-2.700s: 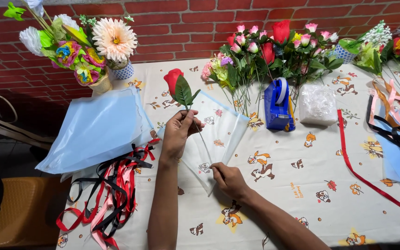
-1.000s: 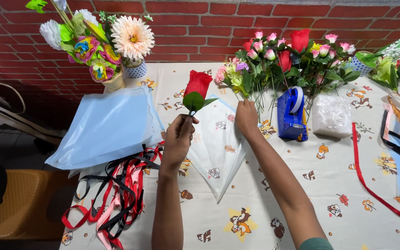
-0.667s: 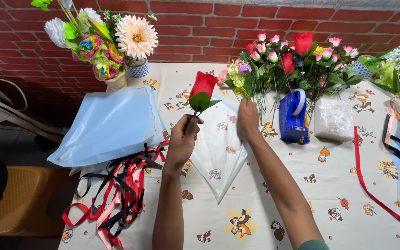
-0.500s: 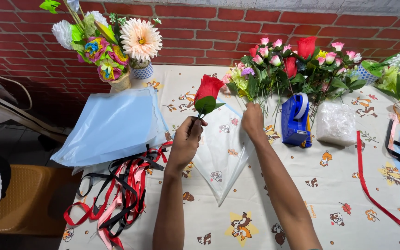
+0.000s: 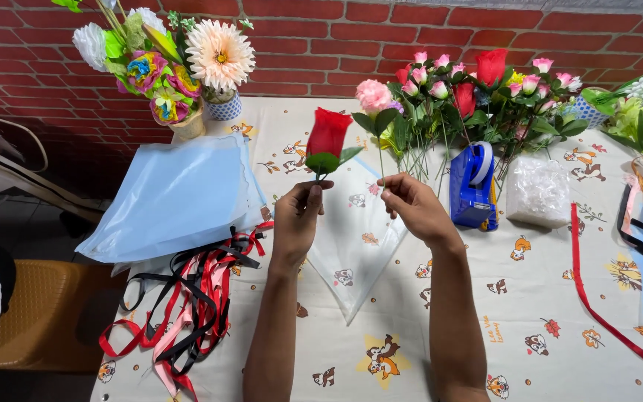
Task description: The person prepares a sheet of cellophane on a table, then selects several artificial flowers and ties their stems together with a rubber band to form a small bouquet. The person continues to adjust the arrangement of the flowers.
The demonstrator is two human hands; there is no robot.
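Two hands work here: our left hand (image 5: 295,219) pinches a red rose (image 5: 328,134) upright, our right hand (image 5: 411,207) grips a pink flower (image 5: 374,95) stem just beside, above the wrap (image 5: 355,246) mid-desk.

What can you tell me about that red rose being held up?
The red rose is a single closed bud, looking artificial, with green leaves just beneath it on a thin stem. It stands upright, raised above the clear cone-shaped wrapper on the table. The left hand pinches its stem just below the leaves. The right hand holds a separate pink flower beside it, not touching the rose.
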